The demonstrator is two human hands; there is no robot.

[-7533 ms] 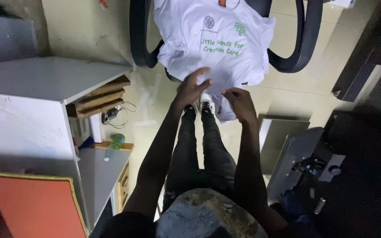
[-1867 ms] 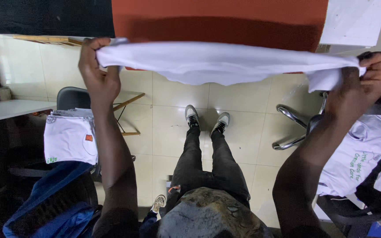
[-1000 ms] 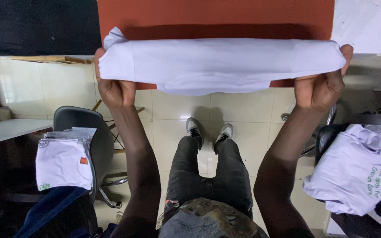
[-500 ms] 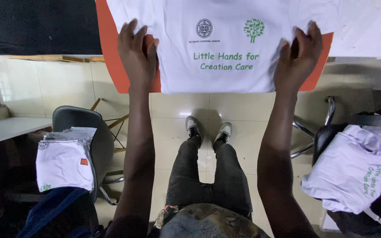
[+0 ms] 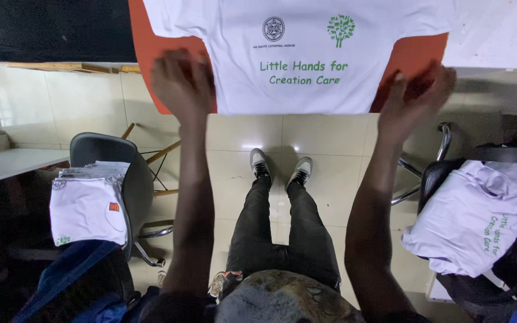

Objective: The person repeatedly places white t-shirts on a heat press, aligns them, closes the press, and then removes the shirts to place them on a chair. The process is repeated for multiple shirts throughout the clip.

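Note:
A white T-shirt [image 5: 306, 57] with green print lies spread flat on an orange table top [image 5: 417, 54] in front of me. My left hand [image 5: 181, 81] hovers at the shirt's left edge, fingers loose, holding nothing. My right hand [image 5: 417, 93] is at the shirt's right edge over the orange surface, fingers apart and blurred by motion. Neither hand grips the cloth.
A grey chair [image 5: 121, 173] at my left carries a stack of folded white shirts [image 5: 85, 206]. A black chair at my right holds loose white shirts [image 5: 480, 212]. A white sheet [image 5: 498, 33] lies at the table's right. Tiled floor [image 5: 330, 161] lies below.
The shirt was held rolled between both hands, then laid out flat on the orange table. Both hands have now slid off it to its side edges.

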